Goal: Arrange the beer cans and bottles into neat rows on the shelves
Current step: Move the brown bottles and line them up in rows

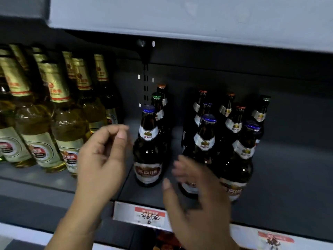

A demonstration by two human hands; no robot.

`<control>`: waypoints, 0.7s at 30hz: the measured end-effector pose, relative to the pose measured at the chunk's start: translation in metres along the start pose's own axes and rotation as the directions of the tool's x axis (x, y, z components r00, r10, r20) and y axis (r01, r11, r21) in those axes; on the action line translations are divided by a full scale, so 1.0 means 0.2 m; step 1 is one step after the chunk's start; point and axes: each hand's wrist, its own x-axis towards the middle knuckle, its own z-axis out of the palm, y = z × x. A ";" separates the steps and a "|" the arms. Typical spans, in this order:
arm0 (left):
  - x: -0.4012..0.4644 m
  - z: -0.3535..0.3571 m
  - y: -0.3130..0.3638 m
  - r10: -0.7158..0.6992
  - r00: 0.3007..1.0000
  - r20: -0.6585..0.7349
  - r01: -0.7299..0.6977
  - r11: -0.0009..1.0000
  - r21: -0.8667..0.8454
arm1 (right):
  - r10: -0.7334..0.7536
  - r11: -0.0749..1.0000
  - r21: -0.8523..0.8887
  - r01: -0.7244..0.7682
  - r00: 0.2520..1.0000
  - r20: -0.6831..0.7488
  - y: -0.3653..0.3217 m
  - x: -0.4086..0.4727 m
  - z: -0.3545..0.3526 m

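Observation:
Several dark brown beer bottles stand on a grey shelf (288, 186). One with a blue cap (148, 147) stands alone at the front; two more line up behind it. To its right is a cluster, with a blue-capped bottle (203, 141) at its front and another (241, 159) beside it. My left hand (102, 159) hovers just left of the lone bottle, fingers loosely curled, holding nothing. My right hand (196, 199) is blurred, fingers spread, in front of the cluster's front bottle; whether it touches the bottle is unclear.
Several clear bottles with gold foil necks (59, 112) fill the shelf section on the left. A price tag (149, 216) sits on the shelf's front edge. The upper shelf (180, 15) overhangs close above. Bare shelf lies at the right.

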 end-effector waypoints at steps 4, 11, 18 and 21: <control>0.20 0.09 -0.32 -0.285 0.957 0.052 0.289 0.943 -0.166 | 0.243 0.963 -0.179 -0.202 0.939 0.245 0.09 -0.08 0.25; 0.38 0.23 -0.66 -0.598 0.663 0.451 0.737 0.627 -0.252 | 0.510 0.844 -0.343 -0.412 0.814 0.277 0.21 -0.11 0.44; 0.36 0.25 -0.57 -0.523 0.704 0.480 0.678 0.696 -0.236 | 0.523 0.835 -0.335 -0.437 0.818 0.238 0.25 -0.08 0.48; 0.34 0.21 -0.62 -0.500 0.718 0.485 0.655 0.722 -0.225 | 0.535 0.830 -0.325 -0.454 0.813 0.231 0.26 -0.09 0.50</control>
